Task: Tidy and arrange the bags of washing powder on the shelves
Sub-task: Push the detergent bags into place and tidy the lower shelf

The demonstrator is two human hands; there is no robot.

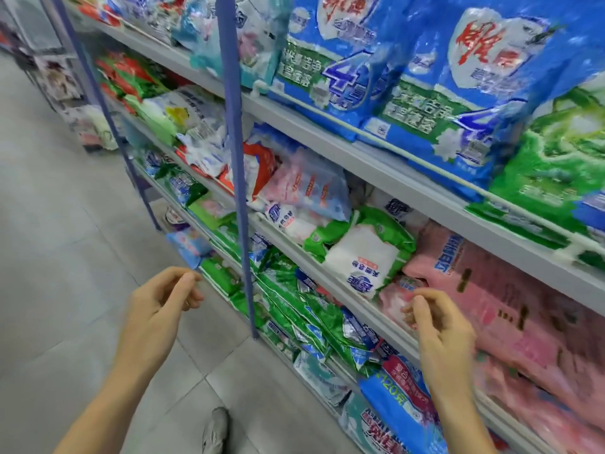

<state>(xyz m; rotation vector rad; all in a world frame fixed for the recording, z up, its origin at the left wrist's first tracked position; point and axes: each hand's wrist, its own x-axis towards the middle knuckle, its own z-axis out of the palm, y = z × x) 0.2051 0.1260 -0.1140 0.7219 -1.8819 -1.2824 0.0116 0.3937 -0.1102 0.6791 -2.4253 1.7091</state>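
Observation:
Shelves of washing powder bags run from upper left to lower right. My left hand (163,299) hangs over the floor in front of the shelving, fingers loosely curled, holding nothing. My right hand (438,319) hovers at the front rail of the middle shelf (334,283), fingers loosely curled, just in front of a small pink bag (393,301); no grip shows. A white and green bag (363,250) lies upside down to the left of it, and big pink bags (510,296) lie to the right. Large blue bags (376,70) stand on the upper shelf.
A blue upright post (240,191) stands between my hands and a second post (108,106) farther left. Green bags (304,309) crowd the lower shelf, with blue and teal ones (393,401) below. Grey tiled floor (65,257) spreads left; a shoe (216,427) shows at the bottom.

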